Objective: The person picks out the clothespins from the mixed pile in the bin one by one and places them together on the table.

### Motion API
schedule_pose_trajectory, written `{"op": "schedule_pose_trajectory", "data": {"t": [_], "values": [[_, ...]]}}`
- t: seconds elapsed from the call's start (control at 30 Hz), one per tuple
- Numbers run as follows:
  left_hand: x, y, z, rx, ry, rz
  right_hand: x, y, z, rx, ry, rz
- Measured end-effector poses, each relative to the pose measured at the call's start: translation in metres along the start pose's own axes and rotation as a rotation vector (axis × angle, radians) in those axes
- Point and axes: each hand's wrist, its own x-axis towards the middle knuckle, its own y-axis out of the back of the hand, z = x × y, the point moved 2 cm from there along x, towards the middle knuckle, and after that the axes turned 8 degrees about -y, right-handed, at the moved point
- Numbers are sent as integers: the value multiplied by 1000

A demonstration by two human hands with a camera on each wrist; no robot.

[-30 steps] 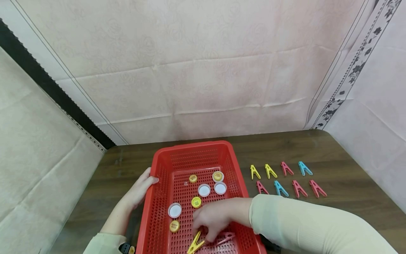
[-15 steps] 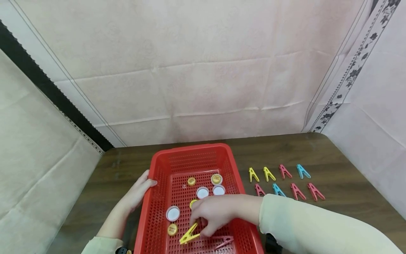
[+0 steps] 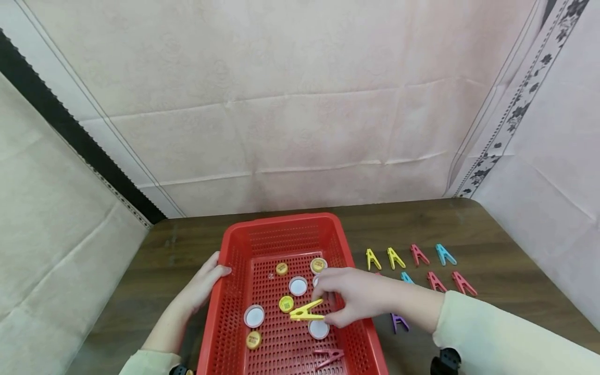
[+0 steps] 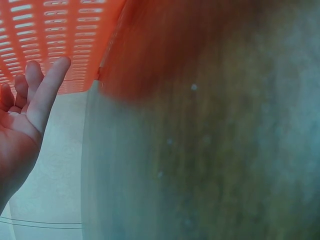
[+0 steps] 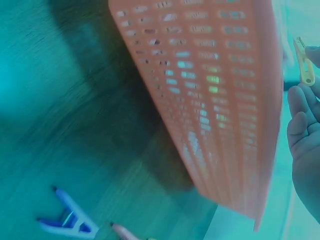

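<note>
In the head view, my right hand (image 3: 351, 297) pinches a yellow clothespin (image 3: 307, 311) between thumb and fingertips, raised over the red basket (image 3: 281, 220). The right wrist view also shows this yellow clothespin (image 5: 304, 62), at basket-rim height. My left hand (image 3: 202, 284) holds the basket's left rim, its thumb over the edge. In the left wrist view, fingers (image 4: 45, 95) lie against the outer wall. A pink clothespin (image 3: 330, 355) lies near the basket's front, with white round caps (image 3: 254, 315) and yellow ones (image 3: 286, 304) scattered across the perforated floor.
On the wooden table (image 3: 197, 234), right of the basket, several clothespins stand in rows, among them yellow (image 3: 395, 258), pink (image 3: 464, 284) and blue (image 3: 445, 255). A purple clothespin (image 3: 399, 323) lies below my right forearm. Cloth-covered walls (image 3: 300, 104) enclose the table.
My right hand has lifted the yellow clothespin from the basket's floor and moved up and right with it. A white cap and the purple clothespin have come into view. The left hand stays put.
</note>
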Motion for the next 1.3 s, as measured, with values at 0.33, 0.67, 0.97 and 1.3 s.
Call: {"op": "schedule_pose_trajectory", "data": {"t": [0.33,0.67,0.97,1.3], "values": [[0,-1,2,4,-1,-11,-32,12,16,29,-53,152],[1,-1,1,-1,-6,-16,-60,16,31,32,-91,267],[-1,1,0,-8,-17,-26,-75,14,45,-3,-143,356],[0,0,1,-27,-13,-37,-109,8,62,-63,-196,537]]}}
